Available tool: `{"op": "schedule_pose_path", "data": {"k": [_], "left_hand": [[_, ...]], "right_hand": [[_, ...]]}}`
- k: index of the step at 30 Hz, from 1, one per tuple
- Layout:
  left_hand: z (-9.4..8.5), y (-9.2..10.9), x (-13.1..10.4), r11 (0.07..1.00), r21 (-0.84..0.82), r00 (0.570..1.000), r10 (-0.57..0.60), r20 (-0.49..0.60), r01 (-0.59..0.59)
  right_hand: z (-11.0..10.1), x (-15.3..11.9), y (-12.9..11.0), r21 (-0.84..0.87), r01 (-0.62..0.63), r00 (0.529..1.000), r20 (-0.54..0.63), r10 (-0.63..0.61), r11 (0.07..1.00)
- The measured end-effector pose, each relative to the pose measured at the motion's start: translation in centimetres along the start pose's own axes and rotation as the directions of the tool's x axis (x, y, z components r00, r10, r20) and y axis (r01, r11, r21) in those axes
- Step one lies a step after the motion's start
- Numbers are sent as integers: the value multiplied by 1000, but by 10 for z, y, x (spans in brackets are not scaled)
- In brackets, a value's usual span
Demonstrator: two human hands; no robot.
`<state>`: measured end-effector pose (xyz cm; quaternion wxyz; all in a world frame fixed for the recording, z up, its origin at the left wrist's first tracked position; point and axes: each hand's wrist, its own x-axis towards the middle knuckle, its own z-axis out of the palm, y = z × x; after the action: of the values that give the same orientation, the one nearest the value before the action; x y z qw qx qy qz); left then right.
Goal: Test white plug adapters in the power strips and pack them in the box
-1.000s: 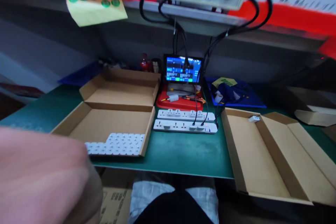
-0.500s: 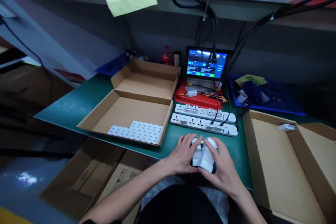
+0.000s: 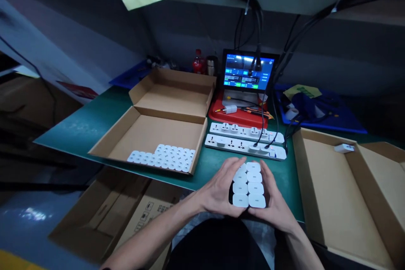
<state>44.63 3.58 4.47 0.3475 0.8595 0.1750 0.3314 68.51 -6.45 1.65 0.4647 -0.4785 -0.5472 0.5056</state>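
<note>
In the head view, several white USB power adapters (image 3: pixel 255 188) stand packed in two columns, their slotted port faces turned up. My left hand (image 3: pixel 220 189) is curled along the left side of this block, thumb at the near corner. Along the right side, my right hand (image 3: pixel 276 202) grips it with the thumb at the front edge. Both hands squeeze the block between them at the near edge of the green table (image 3: pixel 218 168). More white adapters (image 3: pixel 171 158) stand in rows along the front of the open cardboard box (image 3: pixel 148 128) to the left.
Two white power strips (image 3: pixel 245 145) with plugs and cables lie beyond my hands. Behind them a lit screen (image 3: pixel 248 71) stands by a red tray (image 3: pixel 218 112). At right is another cardboard box (image 3: pixel 335 194) with one white adapter (image 3: pixel 344 148). A blue tray (image 3: pixel 344 122) sits behind.
The adapters between my hands were tilted and uneven; now they stand aligned in two columns, ports up. My hands have shifted to the block's two sides. The view has tipped slightly downward.
</note>
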Motion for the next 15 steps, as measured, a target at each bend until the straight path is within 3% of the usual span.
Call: {"op": "schedule_pose_path", "data": {"k": [4,10,12,15], "left_hand": [[-1,12,5,998,-69,1000,-10,-28,8],[-5,14,6,997,-72,997,33,-63,-37],[-8,16,6,996,-1,995,91,-48,-91],[-11,18,6,950,231,978,202,55,-210]], "right_hand": [[4,-2,-11,79,26,999,-38,-23,997],[4,-1,-14,75,29,998,-54,-25,997],[4,0,-14,68,45,997,-72,-40,997],[7,2,-18,49,83,992,-99,-78,995]]}}
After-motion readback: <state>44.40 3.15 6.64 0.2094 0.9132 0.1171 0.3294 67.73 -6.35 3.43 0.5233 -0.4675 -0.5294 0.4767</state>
